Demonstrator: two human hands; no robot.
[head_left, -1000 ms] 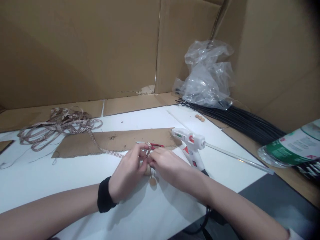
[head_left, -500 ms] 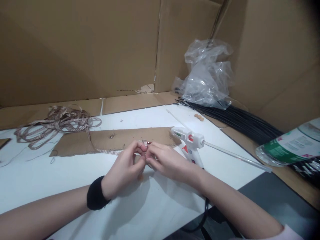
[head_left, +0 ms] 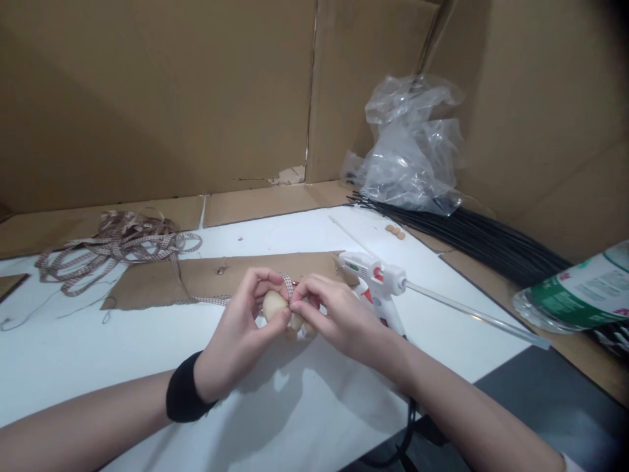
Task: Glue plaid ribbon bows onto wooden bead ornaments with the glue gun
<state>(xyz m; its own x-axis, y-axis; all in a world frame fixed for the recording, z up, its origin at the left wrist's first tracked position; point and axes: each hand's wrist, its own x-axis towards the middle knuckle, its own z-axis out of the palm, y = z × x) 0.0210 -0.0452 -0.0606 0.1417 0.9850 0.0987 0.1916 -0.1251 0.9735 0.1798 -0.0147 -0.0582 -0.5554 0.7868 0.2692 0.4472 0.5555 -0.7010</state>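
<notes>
Between thumb and fingers, my left hand (head_left: 236, 337) is closed on a small beige rounded figure (head_left: 274, 304), smooth like wood, whose lower parts hang below the fingers. My right hand (head_left: 339, 311) pinches a brown-and-white checked ribbon (head_left: 287, 284) against the figure, thumb and forefinger together. The ribbon loops up above the fingertips; where it meets the figure is mostly hidden. A white hot glue gun (head_left: 363, 265) lies just beyond my right hand, a clear glue stick (head_left: 472, 311) sticking out of its back. Behind both hands is a cardboard strip (head_left: 265, 262).
A tangled heap of checked ribbon (head_left: 122, 242) lies at the left on the white board (head_left: 171, 347). Small tan discs (head_left: 395, 231), black rods (head_left: 481, 242) and a clear plastic bag (head_left: 410, 151) are at the back right. A bottle (head_left: 574, 288) lies at the right edge.
The hands have turned and parted slightly, so the beige figure and more of the ribbon loop now show between them. The view has shifted slightly.
</notes>
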